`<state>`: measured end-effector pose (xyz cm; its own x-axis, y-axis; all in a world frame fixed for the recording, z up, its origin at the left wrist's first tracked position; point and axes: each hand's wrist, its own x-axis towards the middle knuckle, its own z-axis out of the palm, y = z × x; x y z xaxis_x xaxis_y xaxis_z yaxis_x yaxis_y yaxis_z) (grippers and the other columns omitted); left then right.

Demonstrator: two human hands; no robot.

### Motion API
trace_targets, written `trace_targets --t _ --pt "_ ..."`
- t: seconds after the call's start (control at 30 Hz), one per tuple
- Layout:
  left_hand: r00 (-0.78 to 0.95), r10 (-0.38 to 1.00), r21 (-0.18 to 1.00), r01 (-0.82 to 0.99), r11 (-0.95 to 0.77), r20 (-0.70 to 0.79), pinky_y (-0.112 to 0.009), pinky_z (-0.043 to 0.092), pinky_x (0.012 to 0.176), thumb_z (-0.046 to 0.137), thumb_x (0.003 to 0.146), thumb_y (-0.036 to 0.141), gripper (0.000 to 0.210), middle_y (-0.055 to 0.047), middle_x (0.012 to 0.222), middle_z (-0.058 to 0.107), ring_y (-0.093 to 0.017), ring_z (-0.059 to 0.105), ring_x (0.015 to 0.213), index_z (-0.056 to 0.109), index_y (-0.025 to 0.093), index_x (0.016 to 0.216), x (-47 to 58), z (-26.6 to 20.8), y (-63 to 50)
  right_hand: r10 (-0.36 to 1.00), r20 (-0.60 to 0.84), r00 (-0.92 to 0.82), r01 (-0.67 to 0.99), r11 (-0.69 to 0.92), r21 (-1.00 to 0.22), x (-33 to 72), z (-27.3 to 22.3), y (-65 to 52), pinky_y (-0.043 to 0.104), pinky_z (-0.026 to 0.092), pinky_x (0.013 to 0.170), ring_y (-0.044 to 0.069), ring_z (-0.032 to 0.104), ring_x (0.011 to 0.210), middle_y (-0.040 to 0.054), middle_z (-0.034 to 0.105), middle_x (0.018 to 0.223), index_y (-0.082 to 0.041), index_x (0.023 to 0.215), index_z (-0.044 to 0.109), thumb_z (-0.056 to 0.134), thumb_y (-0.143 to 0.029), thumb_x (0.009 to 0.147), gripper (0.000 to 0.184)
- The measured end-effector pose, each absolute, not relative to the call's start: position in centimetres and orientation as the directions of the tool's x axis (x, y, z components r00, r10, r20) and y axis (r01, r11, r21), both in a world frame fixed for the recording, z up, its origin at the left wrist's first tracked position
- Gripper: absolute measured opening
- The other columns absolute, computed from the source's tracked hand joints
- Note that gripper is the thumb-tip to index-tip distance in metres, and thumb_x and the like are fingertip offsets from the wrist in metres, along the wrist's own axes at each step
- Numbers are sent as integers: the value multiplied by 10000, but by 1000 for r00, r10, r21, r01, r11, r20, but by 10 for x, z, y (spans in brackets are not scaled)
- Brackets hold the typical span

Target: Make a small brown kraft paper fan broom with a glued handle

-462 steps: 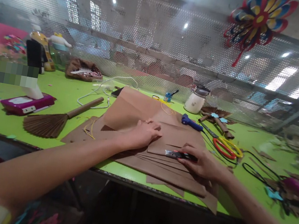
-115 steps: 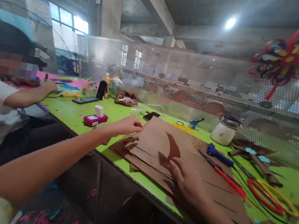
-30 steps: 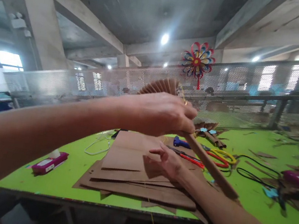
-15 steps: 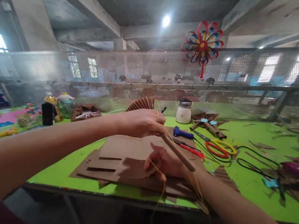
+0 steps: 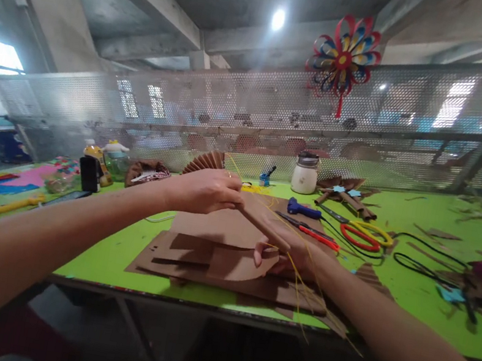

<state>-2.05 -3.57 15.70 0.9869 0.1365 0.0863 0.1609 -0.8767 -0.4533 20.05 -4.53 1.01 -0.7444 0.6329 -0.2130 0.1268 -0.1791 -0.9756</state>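
My left hand [image 5: 208, 192] is closed round the upper end of a rolled brown cardboard tube [image 5: 267, 227], which slants down to the right. Just behind that hand shows a pleated brown cardboard fan [image 5: 204, 163]; whether it joins the tube is hidden. Under the tube's lower end is my right hand [image 5: 287, 252], its fingers curled in on yellow string [image 5: 299, 276]. Loose strands trail from there past the wrist and over the table's front edge. Flat cardboard sheets [image 5: 209, 228] lie stacked beneath both hands.
Behind the stack lie a blue-handled glue gun [image 5: 304, 209], red-handled scissors [image 5: 319, 238] and yellow-and-red scissors [image 5: 366, 235]. A white jar [image 5: 305, 176] stands near the mesh panel [image 5: 254, 108]. Black cables [image 5: 422, 262] and cardboard scraps lie right; a black phone-like object [image 5: 90, 174] stands left.
My right hand has moved up and right to the tube's lower end, its fingers curling in more. The string shifted right with it. My left hand still grips the tube; the view has turned slightly.
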Motion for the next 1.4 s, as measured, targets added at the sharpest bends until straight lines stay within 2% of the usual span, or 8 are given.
trace_targets --t 0.13,0.43,0.57,0.7,0.83,1.03,1.23,1.4 --pt "979 173 -451 203 -869 105 -330 438 808 392 921 227 260 -98 935 586 -188 526 912 638 182 993 -33 151 -33 580 -329 -745 129 -358 -925 200 6 -42 145 278 303 67 441 388 54 586 562 -112 669 623 190 -740 812 776" --pt "918 375 -316 396 -862 127 -376 340 1005 481 863 219 139 -50 1431 358 -222 373 1258 618 195 870 -40 114 -14 558 -298 -775 117 -336 -935 199 -3 -37 134 319 313 69 472 371 13 630 622 -181 999 622 410 -504 871 407" --pt "852 523 -131 515 -847 -29 -311 380 949 392 895 250 204 -39 1386 448 -170 487 1158 587 207 936 -40 84 2 578 -324 -749 164 -311 -936 199 -3 -37 122 294 285 53 433 357 19 579 553 -127 717 627 403 -618 836 553" --pt "807 585 -12 586 -810 -74 -283 388 908 380 897 287 246 -60 1248 565 -163 544 1041 570 204 1029 -44 55 9 670 -301 -679 174 -252 -952 196 -4 -38 135 341 282 53 439 377 5 606 627 -156 790 646 524 -574 798 436" --pt "739 671 55 673 -737 -51 -263 417 807 357 902 377 310 -64 1008 638 -169 566 884 570 176 1007 -51 39 12 620 -362 -696 238 -277 -931 198 -2 -36 134 254 248 38 339 305 -4 488 451 -101 611 629 421 -648 810 619" --pt "672 741 183 727 -662 8 -260 411 779 359 883 372 298 -65 989 628 -178 558 877 560 164 958 -50 28 26 713 -309 -630 299 -144 -943 215 13 -33 145 238 254 38 309 284 -30 418 383 -84 601 642 365 -680 813 690" --pt "694 717 238 708 -665 -61 -251 397 670 342 883 382 323 -33 823 638 -165 547 726 588 174 860 -40 19 31 873 -248 -421 340 -102 -935 242 27 -25 161 257 289 53 389 350 17 520 461 -104 562 630 399 -701 783 678" --pt "719 694 201 685 -701 -31 -288 391 773 258 885 570 529 -78 966 645 -197 554 847 602 176 968 -40 20 20 887 -232 -399 473 -18 -881 256 24 -20 176 230 290 42 327 314 -5 484 416 -117 579 650 473 -640 782 589"
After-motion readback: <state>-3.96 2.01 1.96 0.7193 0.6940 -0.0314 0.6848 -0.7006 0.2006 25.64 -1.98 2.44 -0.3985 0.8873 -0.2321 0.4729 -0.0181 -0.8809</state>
